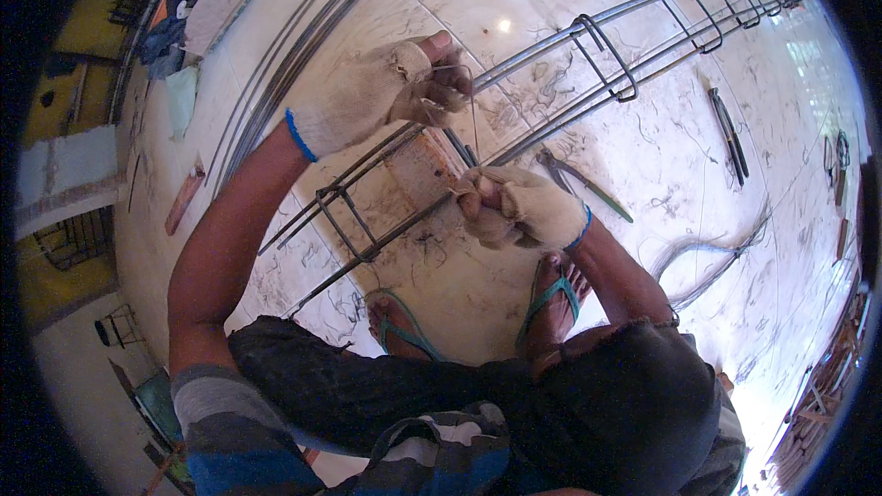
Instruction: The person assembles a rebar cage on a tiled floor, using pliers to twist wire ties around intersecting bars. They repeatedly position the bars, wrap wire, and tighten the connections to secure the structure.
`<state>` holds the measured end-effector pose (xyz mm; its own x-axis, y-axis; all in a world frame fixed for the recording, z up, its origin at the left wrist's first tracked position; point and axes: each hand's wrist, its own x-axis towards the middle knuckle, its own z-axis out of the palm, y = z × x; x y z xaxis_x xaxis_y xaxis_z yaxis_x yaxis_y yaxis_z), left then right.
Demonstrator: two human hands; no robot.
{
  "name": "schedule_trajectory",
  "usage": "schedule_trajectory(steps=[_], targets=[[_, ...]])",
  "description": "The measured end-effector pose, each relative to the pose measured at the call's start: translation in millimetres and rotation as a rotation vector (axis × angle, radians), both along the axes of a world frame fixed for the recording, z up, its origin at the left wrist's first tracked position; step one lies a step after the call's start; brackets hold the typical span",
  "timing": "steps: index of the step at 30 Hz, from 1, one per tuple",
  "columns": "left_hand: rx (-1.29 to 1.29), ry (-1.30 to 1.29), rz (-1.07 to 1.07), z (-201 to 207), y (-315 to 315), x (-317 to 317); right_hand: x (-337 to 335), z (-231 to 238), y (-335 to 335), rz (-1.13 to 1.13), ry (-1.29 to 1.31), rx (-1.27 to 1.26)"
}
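A long rebar cage (597, 119) of straight bars and square stirrups runs from lower left to upper right before me. My left hand (404, 87), in a worn white glove with bare fingertips, is closed on a thin tie wire (475, 119) above the cage. Lower and to the right, my right hand (524, 207), gloved the same way, pinches at the near bar, where the wire comes down; its exact grip there is partly hidden by the fingers. A wooden block (418, 170) sits among the bars between my hands. Pincers (583, 186) with a green handle lie beside the right hand.
Long loose rods (276, 64) lie at the left. To the right are a dark long-handled tool (728, 138) and a bundle of tie wire (712, 253). Wire scraps litter the pale tiled floor (680, 156). A wood piece (186, 199) lies at far left; my sandalled feet are below the cage.
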<state>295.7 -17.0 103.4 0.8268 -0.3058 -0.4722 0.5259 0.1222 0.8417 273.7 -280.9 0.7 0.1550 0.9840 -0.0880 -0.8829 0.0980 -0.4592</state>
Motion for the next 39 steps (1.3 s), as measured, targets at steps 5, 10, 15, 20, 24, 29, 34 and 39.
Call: schedule_trajectory(steps=[5, 10, 15, 20, 24, 29, 34, 39], targets=[[0.536, -0.013, -0.095, 34.4, 4.9, 3.4, 9.7, 5.0, 1.3, -0.028, -0.473, -0.313], [0.792, -0.012, -0.276, 44.2, 7.4, -3.0, 23.2, 9.3, -6.9, -0.187, -1.055, -0.395], [0.378, 0.079, -0.146, 25.5, 8.3, -13.9, 37.9, 15.4, -17.7, -0.282, -1.088, -0.476], [0.075, 0.136, 0.058, 6.1, 8.8, -21.7, 40.7, 17.9, -16.6, -0.244, -1.139, -0.456], [0.119, 0.065, 0.073, 5.8, -0.2, -16.8, 36.0, 14.8, -18.7, -0.222, -1.165, -0.387], [0.139, -0.008, 0.219, -5.4, -5.3, -13.7, 32.4, 18.4, -11.7, -0.154, -1.208, -0.396], [0.441, -0.098, 0.181, -11.2, -10.9, 2.7, 22.4, -1.9, -2.1, -0.232, -0.646, -0.194], [0.165, -0.167, 0.16, -24.7, -2.8, 6.8, 20.2, 5.6, 6.9, -0.136, 0.196, -0.057]])
